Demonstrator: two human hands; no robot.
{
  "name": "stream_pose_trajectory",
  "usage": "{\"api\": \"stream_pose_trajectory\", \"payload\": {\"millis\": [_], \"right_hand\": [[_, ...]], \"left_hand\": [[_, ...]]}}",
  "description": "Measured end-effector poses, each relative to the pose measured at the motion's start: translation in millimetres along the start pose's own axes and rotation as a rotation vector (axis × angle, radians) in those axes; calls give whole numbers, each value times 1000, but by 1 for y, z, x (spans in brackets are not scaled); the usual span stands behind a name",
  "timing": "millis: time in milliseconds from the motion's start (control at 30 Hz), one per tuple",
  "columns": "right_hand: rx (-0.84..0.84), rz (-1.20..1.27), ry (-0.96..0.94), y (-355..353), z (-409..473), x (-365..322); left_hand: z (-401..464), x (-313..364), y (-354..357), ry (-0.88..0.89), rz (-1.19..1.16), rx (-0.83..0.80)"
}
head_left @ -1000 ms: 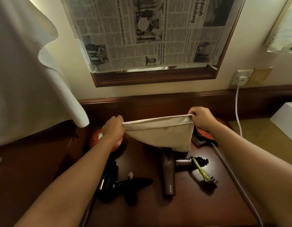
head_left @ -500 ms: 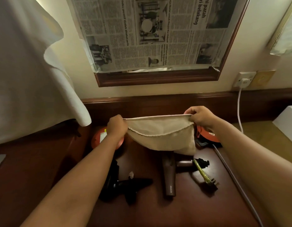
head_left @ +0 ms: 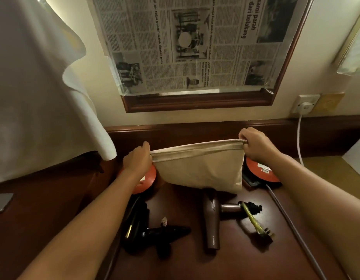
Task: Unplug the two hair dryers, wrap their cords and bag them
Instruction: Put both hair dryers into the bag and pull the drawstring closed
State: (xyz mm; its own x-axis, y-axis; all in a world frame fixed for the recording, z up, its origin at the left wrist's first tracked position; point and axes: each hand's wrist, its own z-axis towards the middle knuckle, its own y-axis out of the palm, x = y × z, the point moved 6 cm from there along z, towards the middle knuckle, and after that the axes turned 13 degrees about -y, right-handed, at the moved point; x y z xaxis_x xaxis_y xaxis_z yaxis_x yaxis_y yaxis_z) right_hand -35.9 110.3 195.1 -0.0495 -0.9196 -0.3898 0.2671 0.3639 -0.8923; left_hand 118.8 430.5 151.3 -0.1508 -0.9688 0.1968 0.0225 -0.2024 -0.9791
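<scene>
A beige cloth bag [head_left: 199,168] hangs stretched between both hands above the dark wooden table [head_left: 245,259]. My left hand [head_left: 137,160] grips the left end of its rim and my right hand [head_left: 255,144] grips the right end. Below the bag lies a brown hair dryer [head_left: 211,219], its cord bundled with a yellow tie [head_left: 252,220] and the plug [head_left: 267,232] beside it. A black hair dryer [head_left: 152,231] lies to the left, under my left forearm.
Two orange cord reels [head_left: 262,173] [head_left: 147,179] sit behind the bag. A grey cable [head_left: 292,229] runs along the table's right side. A white plug and cord [head_left: 303,110] stay in the wall socket. A white cloth [head_left: 43,87] hangs at left; a newspaper-covered frame [head_left: 195,47] is above.
Both hands have pulled the bag's rim taut and lifted it slightly. The bag's mouth, slack half a second ago, is now drawn flat.
</scene>
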Motion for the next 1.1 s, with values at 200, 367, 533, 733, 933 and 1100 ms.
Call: {"api": "stream_pose_trajectory", "payload": {"millis": [200, 367, 533, 733, 933, 1100], "right_hand": [[323, 405, 316, -17, 25, 9], [412, 509, 375, -24, 40, 25], [393, 264, 213, -50, 52, 25], [518, 203, 105, -54, 35, 20], [488, 234, 125, 40, -50, 39], [194, 297, 410, 129, -104, 68]], "left_hand": [[21, 29, -8, -394, -1095, -340], [38, 28, -22, -410, -1027, -135], [62, 31, -40, -264, -750, -7], [33, 36, -43, -192, -791, 203], [-33, -4, 54, -194, -774, 82], [-70, -29, 139, -260, -626, -159]]}}
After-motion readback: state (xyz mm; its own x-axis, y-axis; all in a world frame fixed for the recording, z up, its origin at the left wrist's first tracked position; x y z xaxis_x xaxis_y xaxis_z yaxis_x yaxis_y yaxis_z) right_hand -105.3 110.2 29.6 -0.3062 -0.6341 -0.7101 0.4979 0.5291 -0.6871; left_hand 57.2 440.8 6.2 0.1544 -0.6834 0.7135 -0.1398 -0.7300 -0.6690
